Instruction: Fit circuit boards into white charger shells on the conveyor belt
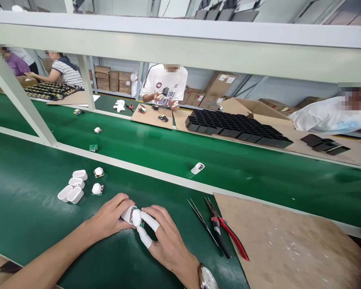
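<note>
My left hand [110,218] is curled round a small white plastic shell [128,213] lying on the green mat. My right hand [164,237], with white finger cots on two fingers, pinches a white round-capped part [136,217] at the shell's open end. Both hands meet at the near edge of the bench. Left of them lie several empty white shells [73,188] and two small circuit boards with white caps [97,188]. A watch [207,277] sits on my right wrist.
Tweezers [202,220] and red-handled pliers [225,230] lie right of my hands beside a brown board [289,245]. A conveyor belt [228,164] carries a white piece [197,168] and small boards. Across it, people work near black trays [237,127] and cardboard boxes.
</note>
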The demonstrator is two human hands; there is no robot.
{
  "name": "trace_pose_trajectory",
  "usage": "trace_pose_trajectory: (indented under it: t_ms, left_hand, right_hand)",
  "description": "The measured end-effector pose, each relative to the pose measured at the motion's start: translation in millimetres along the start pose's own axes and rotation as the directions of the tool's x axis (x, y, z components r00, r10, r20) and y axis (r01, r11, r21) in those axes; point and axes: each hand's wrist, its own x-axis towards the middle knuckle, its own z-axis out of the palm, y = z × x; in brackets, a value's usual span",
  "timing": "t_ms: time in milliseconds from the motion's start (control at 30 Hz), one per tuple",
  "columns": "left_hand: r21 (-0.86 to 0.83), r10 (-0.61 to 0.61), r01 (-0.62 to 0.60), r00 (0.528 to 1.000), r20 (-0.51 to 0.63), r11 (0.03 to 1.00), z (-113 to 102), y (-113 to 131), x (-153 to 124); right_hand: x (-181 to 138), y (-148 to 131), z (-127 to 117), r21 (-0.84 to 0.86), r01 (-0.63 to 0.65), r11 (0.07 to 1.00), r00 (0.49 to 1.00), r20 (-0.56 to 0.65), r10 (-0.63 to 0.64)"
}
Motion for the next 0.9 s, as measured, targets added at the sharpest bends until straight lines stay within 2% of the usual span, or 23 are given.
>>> trace_pose_trajectory:
  t_ms: [367,500,633,733,900]
  left_hand:
    - [0.03,0.024,-0.025,1.0,0.008,0.999,5,1,-3]
    - [-0.036,-0.001,0.003,0.999,0.05,0.999,8,2,-4]
    - [-0.157,-0.041,0.058,0.993,0.108,0.986,11,6,-4]
    - [-0.224,-0.089,0.118,0.987,0.134,0.967,12,7,-3]
    - [-0.264,-0.092,0.127,0.986,0.141,0.956,10,7,-1]
  right_hand:
    - [-2,-1,1,-0.046,-0.017,0.999,0.994,0.104,0.022]
    - [-4,-1,2,-0.043,-0.049,0.998,0.987,0.148,0.055]
    - [-5,-2,6,0.011,-0.043,0.999,0.993,0.114,0.041]
    - [-1,-3,11,0.018,-0.042,0.999,0.986,0.161,0.038]
    - [2,1,14,0.081,-0.169,0.982,0.971,0.182,0.152]
